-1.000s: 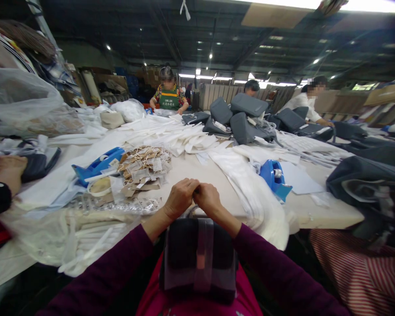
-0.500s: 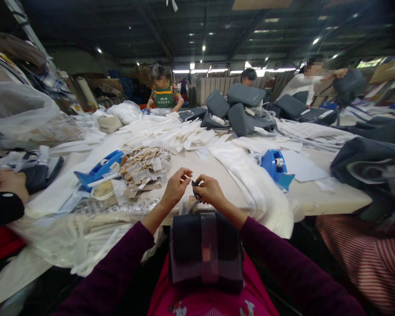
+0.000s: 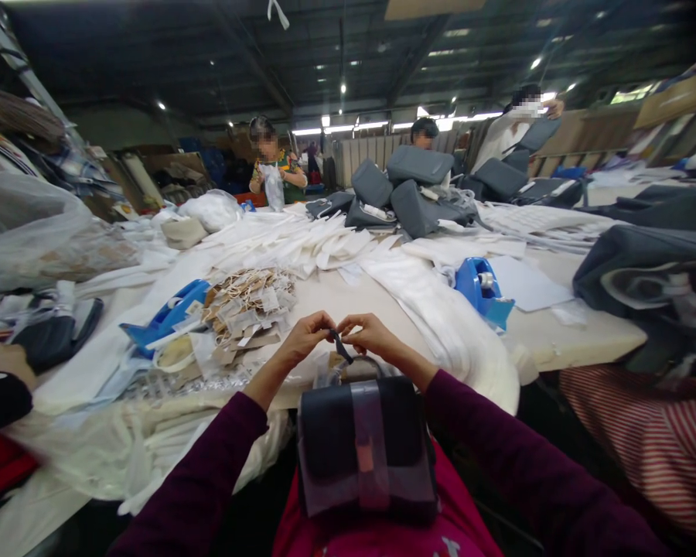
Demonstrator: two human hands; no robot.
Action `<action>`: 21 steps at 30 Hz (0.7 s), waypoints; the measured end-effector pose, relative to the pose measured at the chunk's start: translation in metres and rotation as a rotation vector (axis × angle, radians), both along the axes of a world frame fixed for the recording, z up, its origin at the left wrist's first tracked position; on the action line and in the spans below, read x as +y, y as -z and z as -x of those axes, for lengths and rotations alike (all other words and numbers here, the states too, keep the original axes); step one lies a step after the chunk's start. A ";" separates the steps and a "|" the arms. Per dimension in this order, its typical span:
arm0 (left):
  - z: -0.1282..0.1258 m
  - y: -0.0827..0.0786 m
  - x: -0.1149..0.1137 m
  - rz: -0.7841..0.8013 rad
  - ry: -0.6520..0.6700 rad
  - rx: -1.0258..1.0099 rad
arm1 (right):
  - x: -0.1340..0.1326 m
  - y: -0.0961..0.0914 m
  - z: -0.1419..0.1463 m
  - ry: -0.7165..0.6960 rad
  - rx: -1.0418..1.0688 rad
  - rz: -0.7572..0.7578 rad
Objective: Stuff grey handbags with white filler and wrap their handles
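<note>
A dark handbag (image 3: 330, 418) rests on my lap against the table edge, with a clear plastic band (image 3: 368, 441) down the middle of its flap. Above it, my left hand (image 3: 310, 339) pinches the top of a short dark strap (image 3: 340, 348). My right hand (image 3: 370, 339) is beside it, fingers bent and thumb close to the same strap; whether it grips the strap is hard to make out. The strap hangs down toward the bag's handle (image 3: 371, 363). A brown tag (image 3: 335, 360) shows behind the handle.
Left of my hands lie a heap of brown tags (image 3: 255, 305) and a blue tape dispenser (image 3: 171, 313). Another blue tape dispenser (image 3: 480, 286) stands right. White padding (image 3: 441, 333) covers much of the table. Grey bags (image 3: 414, 197) are piled behind. A neighbour's hand (image 3: 3, 363) is far left.
My left hand has closed on the dark strap, which my right hand held before. More of the strap now hangs visible. Across the table, a person has lifted a clear plastic bag.
</note>
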State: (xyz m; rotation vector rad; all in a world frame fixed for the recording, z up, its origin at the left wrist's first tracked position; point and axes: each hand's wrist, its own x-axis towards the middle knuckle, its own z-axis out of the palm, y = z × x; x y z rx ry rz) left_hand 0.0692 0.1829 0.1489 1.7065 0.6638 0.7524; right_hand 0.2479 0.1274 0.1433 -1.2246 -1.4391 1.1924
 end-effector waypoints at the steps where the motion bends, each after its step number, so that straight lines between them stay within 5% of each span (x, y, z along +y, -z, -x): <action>1: 0.000 0.001 0.001 -0.003 0.002 -0.008 | 0.003 0.002 0.002 0.016 -0.060 -0.030; 10: 0.004 0.009 0.002 0.006 0.024 -0.041 | 0.013 0.001 0.008 0.039 -0.243 -0.182; 21: 0.002 0.008 -0.001 0.018 -0.010 -0.074 | 0.015 0.003 0.004 0.062 -0.249 -0.148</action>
